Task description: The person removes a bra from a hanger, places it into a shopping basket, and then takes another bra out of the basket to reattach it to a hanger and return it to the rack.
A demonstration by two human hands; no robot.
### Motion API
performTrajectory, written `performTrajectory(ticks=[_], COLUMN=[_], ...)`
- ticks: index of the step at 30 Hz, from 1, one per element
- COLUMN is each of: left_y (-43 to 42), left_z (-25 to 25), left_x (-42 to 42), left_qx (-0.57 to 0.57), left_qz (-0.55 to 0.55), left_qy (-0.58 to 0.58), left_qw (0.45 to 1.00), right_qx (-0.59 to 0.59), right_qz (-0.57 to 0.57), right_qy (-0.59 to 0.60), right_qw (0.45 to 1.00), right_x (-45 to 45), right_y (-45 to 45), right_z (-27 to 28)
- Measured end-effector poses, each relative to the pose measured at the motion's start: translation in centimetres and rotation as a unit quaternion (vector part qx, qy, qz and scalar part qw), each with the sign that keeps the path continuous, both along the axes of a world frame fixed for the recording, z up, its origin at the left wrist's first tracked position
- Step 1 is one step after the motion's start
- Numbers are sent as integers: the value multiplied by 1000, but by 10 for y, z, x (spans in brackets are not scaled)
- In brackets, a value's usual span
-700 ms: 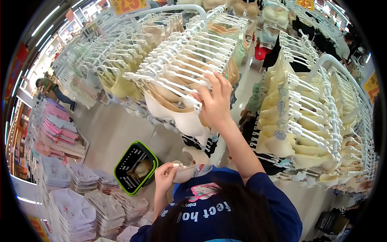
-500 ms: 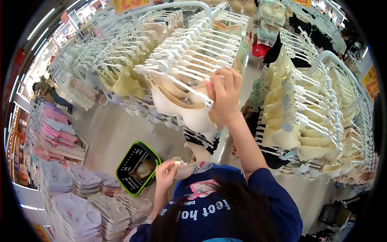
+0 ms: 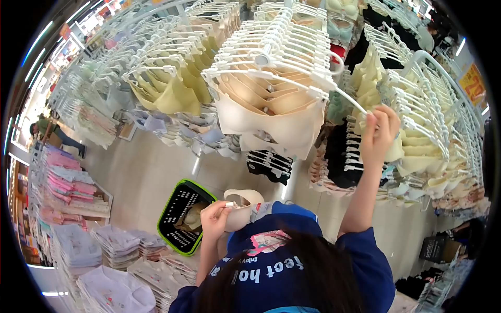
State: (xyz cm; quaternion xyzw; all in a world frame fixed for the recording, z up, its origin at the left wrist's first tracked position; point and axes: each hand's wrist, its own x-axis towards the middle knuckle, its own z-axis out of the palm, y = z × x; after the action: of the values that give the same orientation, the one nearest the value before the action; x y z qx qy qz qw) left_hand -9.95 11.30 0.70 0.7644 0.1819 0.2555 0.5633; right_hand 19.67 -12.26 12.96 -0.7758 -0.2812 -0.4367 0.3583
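Note:
My left hand [image 3: 213,218] pinches the strap end of a beige bra [image 3: 239,216] close to my body; a small white piece shows at the fingertips. A tag hangs at the bra's right side. My right hand [image 3: 380,136] is raised on the right, with its fingers closed on the end of a white hanger [image 3: 348,99]. This hanger carries no garment that I can see, and its curved hook is beside the rack. Just left of it, a row of beige bras [image 3: 271,122] hangs on white hangers from the middle rack [image 3: 262,59].
A black and green basket [image 3: 168,221] with beige items inside stands on the floor. Yellow bras [image 3: 180,88] hang at left, and cream bras [image 3: 417,156] at right. Folded white garments [image 3: 115,292] are stacked at lower left. A person [image 3: 57,133] bends over at far left.
My right hand has moved from the middle rack's front to the right, with the white hanger now in it. My left hand still holds the beige bra. The view has shifted slightly.

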Motion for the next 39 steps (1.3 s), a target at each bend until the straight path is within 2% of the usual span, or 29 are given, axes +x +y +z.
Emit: performTrajectory(ticks=[4, 7, 8, 10, 11, 13, 14, 16, 17, 18, 19, 20, 23, 25, 27, 31, 34, 37, 39], left_y=[28, 43, 52, 56, 52, 58, 59, 51, 49, 45, 47, 48, 39, 39, 39, 38, 37, 35, 31], left_z=[-19, -11, -13, -3, 11, 19, 21, 38, 42, 46, 50, 53, 61, 58, 60, 59, 59, 59, 60], left_x=[-19, -16, -18, -16, -15, -12, -12, 1, 2, 7, 10, 12, 14, 10, 5, -8, -12, -13, -13], left_qx=[30, 57, 107, 94, 28, 64, 65, 99, 66, 67, 113, 158, 167, 108, 65, 18, 29, 73, 129], left_qz=[-23, -51, -46, -52, -72, -88, -85, -66, -56, -50, -76, -102, -105, -135, -162, -145, -122, -121, -128], left_qy=[-40, -63, -49, -47, -65, -79, -67, -115, -87, -129, -147, -168, -202, -188, -182, -135, -124, -115, -99], left_qw=[998, 995, 992, 993, 995, 991, 992, 986, 993, 988, 980, 968, 959, 967, 968, 980, 984, 983, 978], right_qx=[62, 77, 66, 41, 41, 41, 71, 128, 132, 124, 117, 142, 146, 169, 165, 146, 127, 129, 122], right_qz=[-40, -123, -161, -236, -246, -264, -215, -115, -77, -44, -10, 26, 129, 176, 204, 227, 276, 187, 156], right_qy=[86, 70, 57, 28, 27, 26, 56, 118, 134, 169, 205, 244, 323, 369, 385, 402, 484, 451, 351], right_qw=[994, 987, 983, 971, 968, 963, 972, 978, 979, 977, 972, 959, 926, 897, 885, 875, 821, 863, 915], right_x=[-42, -77, -91, -117, -128, -148, -155, -167, -170, -174, -177, -179, -186, -190, -188, -183, -182, -186, -186], right_y=[-42, -76, -86, -106, -114, -126, -127, -123, -114, -102, -91, -78, -40, -17, -6, 1, -2, 11, 24], right_z=[-20, -36, -39, -42, -43, -43, -42, -38, -38, -39, -40, -50, -76, -89, -103, -114, -120, -126, -110])
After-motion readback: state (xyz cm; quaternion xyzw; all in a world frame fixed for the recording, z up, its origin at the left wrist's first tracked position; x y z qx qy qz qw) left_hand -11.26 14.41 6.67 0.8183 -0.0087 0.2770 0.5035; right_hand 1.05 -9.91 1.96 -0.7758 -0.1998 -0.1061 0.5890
